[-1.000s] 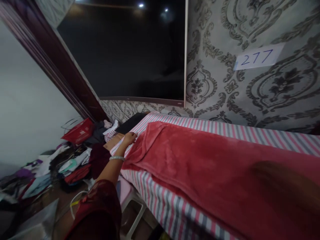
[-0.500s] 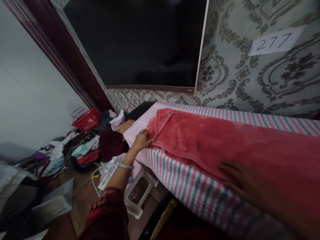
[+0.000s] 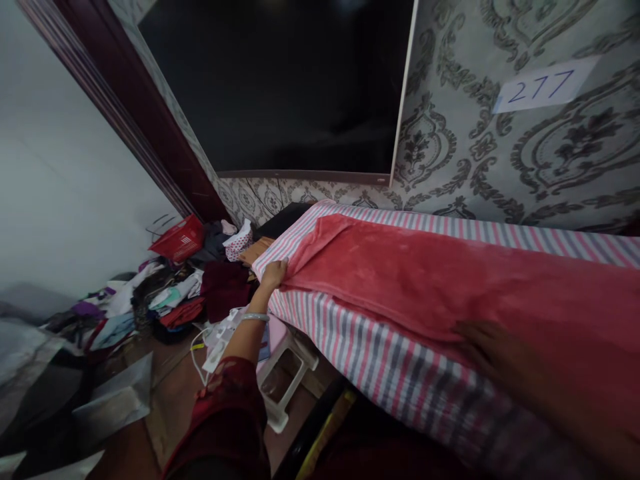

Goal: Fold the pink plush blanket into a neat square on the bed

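Note:
A plush red blanket lies folded lengthwise on a striped pink, grey and white cloth that covers a long surface. My left hand is closed on the blanket's near left corner, and the fabric stretches taut from it. Farther right, my right hand rests flat on the blanket by its near edge, fingers stretched out. Its lower part and forearm are dim. The far right end of the blanket runs out of view.
A pale plastic stool with a white power strip stands below the left end. Piled clothes and a red basket sit on the floor. Behind is a wall-mounted television. A yellow-and-black bar is near my body.
My left hand has pulled the blanket's corner left, closing on it and smoothing the wrinkles at that end. My right hand stays on the blanket, nearly in place.

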`<action>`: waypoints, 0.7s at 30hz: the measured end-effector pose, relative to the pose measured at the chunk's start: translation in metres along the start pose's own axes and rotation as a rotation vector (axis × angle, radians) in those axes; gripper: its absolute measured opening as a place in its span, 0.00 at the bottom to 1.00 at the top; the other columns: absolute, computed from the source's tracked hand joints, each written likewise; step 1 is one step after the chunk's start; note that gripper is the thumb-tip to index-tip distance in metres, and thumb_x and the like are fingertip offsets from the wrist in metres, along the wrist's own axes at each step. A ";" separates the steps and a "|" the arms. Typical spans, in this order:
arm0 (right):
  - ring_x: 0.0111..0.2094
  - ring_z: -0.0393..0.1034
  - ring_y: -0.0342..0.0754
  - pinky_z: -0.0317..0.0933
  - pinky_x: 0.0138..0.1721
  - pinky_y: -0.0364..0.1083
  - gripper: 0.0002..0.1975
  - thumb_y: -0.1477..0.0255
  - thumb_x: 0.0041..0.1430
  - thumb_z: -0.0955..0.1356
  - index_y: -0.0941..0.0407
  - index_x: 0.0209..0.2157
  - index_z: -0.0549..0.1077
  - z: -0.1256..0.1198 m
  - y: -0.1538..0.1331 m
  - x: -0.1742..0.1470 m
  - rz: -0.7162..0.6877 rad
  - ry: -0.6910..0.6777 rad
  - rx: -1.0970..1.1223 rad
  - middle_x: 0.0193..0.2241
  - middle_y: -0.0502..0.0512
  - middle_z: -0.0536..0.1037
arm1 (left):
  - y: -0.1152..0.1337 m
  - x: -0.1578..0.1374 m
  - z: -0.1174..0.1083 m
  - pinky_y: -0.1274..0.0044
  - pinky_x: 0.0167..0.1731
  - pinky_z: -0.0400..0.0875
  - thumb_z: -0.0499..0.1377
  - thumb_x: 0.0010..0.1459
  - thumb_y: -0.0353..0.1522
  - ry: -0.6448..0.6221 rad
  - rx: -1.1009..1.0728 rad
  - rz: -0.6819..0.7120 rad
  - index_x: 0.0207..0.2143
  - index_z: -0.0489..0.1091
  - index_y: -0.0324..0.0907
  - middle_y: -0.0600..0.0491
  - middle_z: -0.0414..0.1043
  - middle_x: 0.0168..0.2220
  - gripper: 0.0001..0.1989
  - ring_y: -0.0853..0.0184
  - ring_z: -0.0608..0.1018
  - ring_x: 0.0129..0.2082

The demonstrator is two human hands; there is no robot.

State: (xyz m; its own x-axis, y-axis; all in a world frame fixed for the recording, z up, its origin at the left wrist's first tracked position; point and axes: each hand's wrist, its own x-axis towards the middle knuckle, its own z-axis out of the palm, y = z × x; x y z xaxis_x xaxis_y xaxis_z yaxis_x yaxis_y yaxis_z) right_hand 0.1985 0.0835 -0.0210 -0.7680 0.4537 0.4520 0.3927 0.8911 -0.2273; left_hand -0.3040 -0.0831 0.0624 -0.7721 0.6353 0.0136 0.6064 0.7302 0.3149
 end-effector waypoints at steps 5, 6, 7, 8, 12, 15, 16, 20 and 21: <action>0.48 0.77 0.59 0.71 0.52 0.60 0.27 0.49 0.69 0.58 0.52 0.46 0.81 0.008 0.002 -0.001 0.079 -0.083 0.064 0.47 0.61 0.82 | 0.016 0.001 -0.004 0.70 0.45 0.69 0.49 0.65 0.55 -0.020 0.041 0.045 0.47 0.75 0.38 0.37 0.79 0.49 0.31 0.51 0.79 0.53; 0.47 0.77 0.59 0.71 0.52 0.60 0.27 0.49 0.69 0.58 0.52 0.45 0.81 0.007 0.002 0.000 0.086 -0.083 0.072 0.46 0.60 0.82 | 0.020 0.004 -0.003 0.71 0.45 0.69 0.52 0.63 0.56 -0.042 0.043 0.053 0.48 0.75 0.38 0.37 0.79 0.50 0.31 0.51 0.78 0.54; 0.46 0.77 0.59 0.72 0.51 0.59 0.27 0.50 0.69 0.58 0.51 0.45 0.81 0.007 0.002 0.001 0.087 -0.091 0.082 0.45 0.60 0.82 | 0.024 0.008 -0.002 0.71 0.45 0.69 0.54 0.61 0.56 -0.066 0.044 0.058 0.48 0.75 0.38 0.37 0.79 0.50 0.31 0.50 0.79 0.54; 0.46 0.78 0.58 0.72 0.51 0.59 0.26 0.50 0.70 0.58 0.51 0.44 0.81 0.006 0.002 0.002 0.088 -0.102 0.093 0.45 0.59 0.82 | 0.028 0.013 -0.001 0.71 0.45 0.70 0.56 0.60 0.56 -0.086 0.043 0.059 0.47 0.75 0.38 0.36 0.79 0.50 0.31 0.50 0.79 0.53; 0.45 0.78 0.59 0.73 0.51 0.60 0.28 0.48 0.69 0.58 0.50 0.42 0.82 0.008 0.004 0.004 0.111 -0.074 0.132 0.43 0.58 0.83 | 0.043 0.042 -0.003 0.71 0.43 0.71 0.58 0.58 0.56 -0.127 0.000 0.053 0.43 0.76 0.37 0.34 0.78 0.51 0.31 0.49 0.80 0.52; 0.46 0.79 0.60 0.73 0.51 0.63 0.30 0.45 0.68 0.57 0.49 0.41 0.82 0.016 0.008 -0.001 0.152 -0.010 0.157 0.43 0.58 0.84 | 0.055 0.067 -0.006 0.72 0.41 0.72 0.56 0.59 0.56 -0.139 -0.071 0.051 0.43 0.77 0.37 0.37 0.80 0.50 0.31 0.51 0.81 0.50; 0.46 0.79 0.60 0.74 0.51 0.63 0.30 0.45 0.68 0.57 0.49 0.41 0.83 0.019 0.009 -0.004 0.163 0.005 0.168 0.44 0.58 0.84 | 0.059 0.075 -0.007 0.73 0.40 0.73 0.55 0.60 0.57 -0.143 -0.095 0.051 0.43 0.77 0.38 0.39 0.80 0.49 0.31 0.53 0.81 0.49; 0.48 0.79 0.60 0.74 0.51 0.62 0.27 0.49 0.68 0.59 0.49 0.44 0.82 0.033 0.016 -0.018 0.210 0.040 0.180 0.45 0.58 0.83 | 0.080 0.107 -0.002 0.75 0.36 0.73 0.54 0.61 0.56 -0.160 -0.149 0.032 0.41 0.76 0.39 0.44 0.82 0.46 0.29 0.57 0.82 0.44; 0.49 0.78 0.60 0.74 0.51 0.62 0.25 0.50 0.68 0.59 0.48 0.44 0.82 0.037 0.018 -0.023 0.217 0.036 0.177 0.46 0.57 0.83 | 0.086 0.115 0.001 0.74 0.36 0.73 0.56 0.60 0.55 -0.161 -0.146 0.021 0.39 0.76 0.39 0.43 0.82 0.45 0.28 0.56 0.82 0.44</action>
State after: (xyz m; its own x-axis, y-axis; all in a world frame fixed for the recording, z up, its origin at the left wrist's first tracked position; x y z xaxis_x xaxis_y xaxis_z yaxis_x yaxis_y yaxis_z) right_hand 0.2041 0.0891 -0.0668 -0.6560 0.6365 0.4056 0.4491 0.7611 -0.4679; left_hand -0.3407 0.0527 0.0904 -0.7122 0.6903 -0.1271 0.5786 0.6799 0.4505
